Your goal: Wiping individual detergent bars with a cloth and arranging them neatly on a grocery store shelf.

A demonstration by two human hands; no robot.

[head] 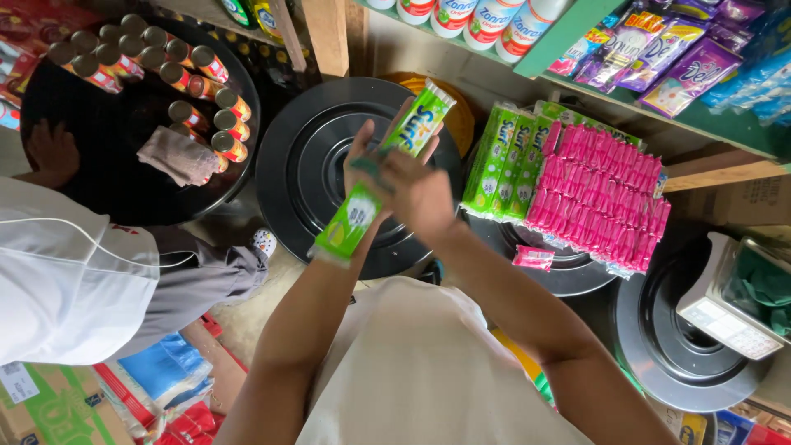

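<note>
So at the far left there's another person in a white top (66,280) crouched by a black round tray (124,177) of small cans (177,76), upper left of the frame, with a brownish cloth (180,154) lying on it. That tray looks pretty loaded on one side, so a bump from an elbow could roll cans off, I'd guess

Middle of the frame is the action: a strip of green sachets (386,169) runs diagonally over a black round lid (305,177). The left hand (364,165) is closed around the strip's middle and the right hand (420,191) is clamped on it just beside, both overlapping. The lower end dangles free near the left wrist, so my worry is the strip tearing at a perforation if they pull apart too hard, or the loose tail snagging

Right of centre, stacked green sachets (503,161) and pink sachets (601,198) sit on another dark lid (568,276), and one pink sachet (534,258) lies alone at the edge. That pile overhangs and could slide. Far right, a weighing scale (729,309) perches on a third lid (684,363), which looks tippy to me
</note>
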